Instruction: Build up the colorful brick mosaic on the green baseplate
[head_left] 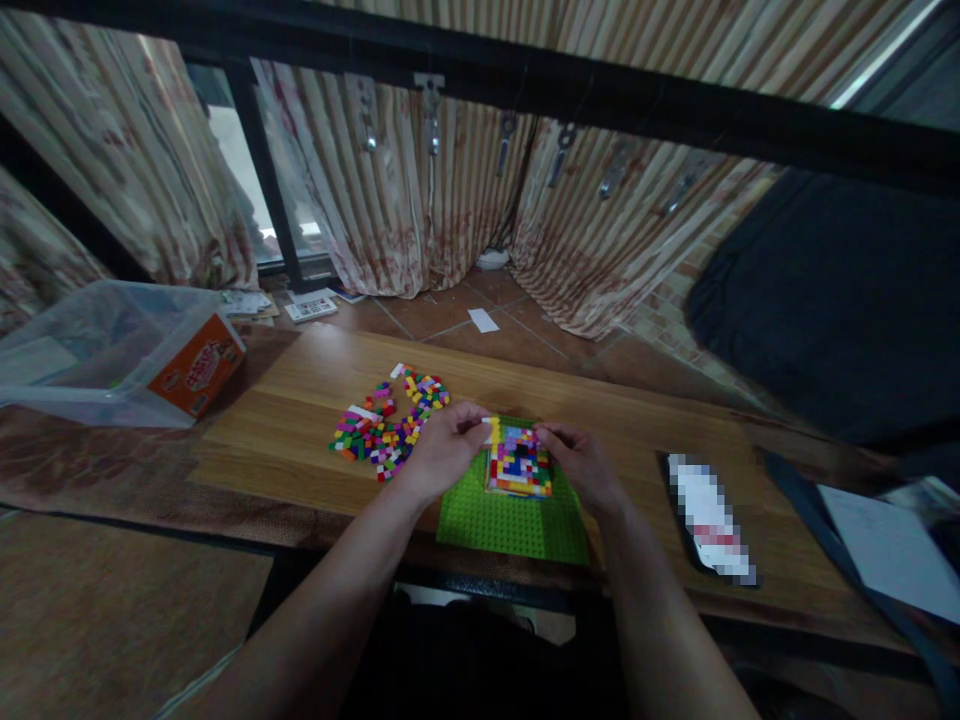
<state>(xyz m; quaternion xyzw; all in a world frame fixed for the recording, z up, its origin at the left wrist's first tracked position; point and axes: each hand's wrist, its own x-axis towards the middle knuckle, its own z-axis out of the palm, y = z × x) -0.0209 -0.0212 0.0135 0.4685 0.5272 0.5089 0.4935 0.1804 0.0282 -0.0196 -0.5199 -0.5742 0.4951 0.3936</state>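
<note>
A square build of small multicoloured toy bricks (517, 465) stands on a green studded baseplate (510, 530), with a dark gap near its middle. My left hand (448, 455) is closed at the build's far left corner, thumb and fingers pressed together beside a whitish brick. At the far right corner, my right hand (581, 465) is closed too, its fingertips touching the build's edge. Any small brick between the fingers of either hand is too small to make out. Left of the baseplate lies a loose pile of coloured bricks (366, 430), partly behind my left hand.
The wooden table top (292, 400) carries everything at hand. On the left stands a clear plastic bin (112, 385) with an orange label. A phone (709, 520) with a blurred screen lies to the right, near a strap and papers (892, 545). Striped curtains (442, 220) hang beyond.
</note>
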